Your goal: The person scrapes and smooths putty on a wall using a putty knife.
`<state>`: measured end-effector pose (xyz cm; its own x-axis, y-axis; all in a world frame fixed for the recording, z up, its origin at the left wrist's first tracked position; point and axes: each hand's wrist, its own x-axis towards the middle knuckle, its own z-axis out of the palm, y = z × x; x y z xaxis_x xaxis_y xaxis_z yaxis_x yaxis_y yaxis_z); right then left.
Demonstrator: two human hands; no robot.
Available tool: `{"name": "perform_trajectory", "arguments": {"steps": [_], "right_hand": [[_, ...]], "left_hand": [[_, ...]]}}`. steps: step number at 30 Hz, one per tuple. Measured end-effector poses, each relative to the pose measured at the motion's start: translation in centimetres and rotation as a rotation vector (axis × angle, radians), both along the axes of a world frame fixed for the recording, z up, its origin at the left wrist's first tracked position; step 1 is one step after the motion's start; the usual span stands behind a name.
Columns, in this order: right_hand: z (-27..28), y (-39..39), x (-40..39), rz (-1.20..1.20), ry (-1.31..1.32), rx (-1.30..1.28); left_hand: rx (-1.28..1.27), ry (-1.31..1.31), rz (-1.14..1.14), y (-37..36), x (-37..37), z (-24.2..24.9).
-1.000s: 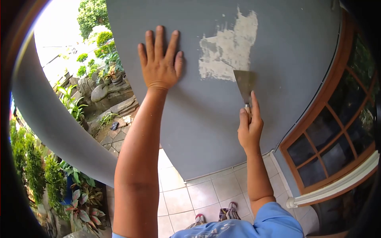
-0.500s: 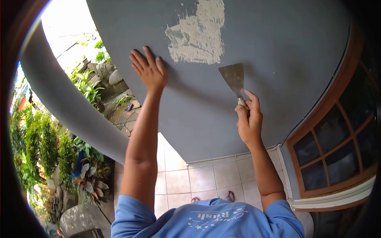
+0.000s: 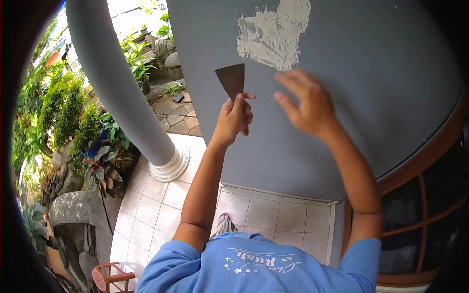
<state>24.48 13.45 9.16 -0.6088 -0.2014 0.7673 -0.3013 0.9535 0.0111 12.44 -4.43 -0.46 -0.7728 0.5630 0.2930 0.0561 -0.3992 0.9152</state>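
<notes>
My left hand [image 3: 232, 119] grips a putty knife [image 3: 231, 79] near the base of its blade, with the wide metal edge pointing up. Most of the handle is hidden behind my fingers and palm. To the right, my right hand [image 3: 309, 103] holds nothing; its fingers are apart, slightly blurred, and reach up toward the lower edge of a rough whitish patch [image 3: 273, 39]. That patch, streaky and uneven, lies on the grey wall [image 3: 371, 73] in front of me.
A grey round column [image 3: 115, 83] with a white base stands on the left, beside plants [image 3: 63, 107] and rocks. A wood-framed window [image 3: 422, 195] is at right. Below are floor tiles [image 3: 259, 210], and an orange-brown stool [image 3: 113, 277] sits at lower left.
The putty knife has passed from my right hand to my left. My left hand has come off the wall, my right hand has opened and risen, and the view has shifted left.
</notes>
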Motion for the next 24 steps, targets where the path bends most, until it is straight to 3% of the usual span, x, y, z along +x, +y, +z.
{"name": "perform_trajectory", "arguments": {"steps": [2,4,6,10,16,20,24], "right_hand": [[5.8,3.7,-1.3,-0.137,0.338,0.216],[11.3,7.1,-2.7,-0.258,0.470,0.311],[13.0,10.7,-5.7,-0.361,0.596,0.409],[8.6,15.8,-9.9,-0.592,0.612,0.438],[8.1,16.2,-10.4,-0.580,0.605,0.369],[8.0,16.5,-10.3,-0.564,0.626,0.372],[8.3,16.5,-10.6,-0.555,0.652,0.376]], "left_hand": [[-0.036,-0.060,0.025,-0.2,0.5,1.3],[0.035,-0.163,0.038,0.4,2.1,2.5],[0.111,-0.148,0.006,1.5,1.7,1.9],[0.094,-0.073,0.104,3.2,0.4,1.7],[-0.023,0.014,0.224,3.8,-4.7,4.7],[0.063,-0.253,0.249,7.0,-5.1,4.3],[0.113,-0.287,0.255,7.1,-6.5,8.3]]}}
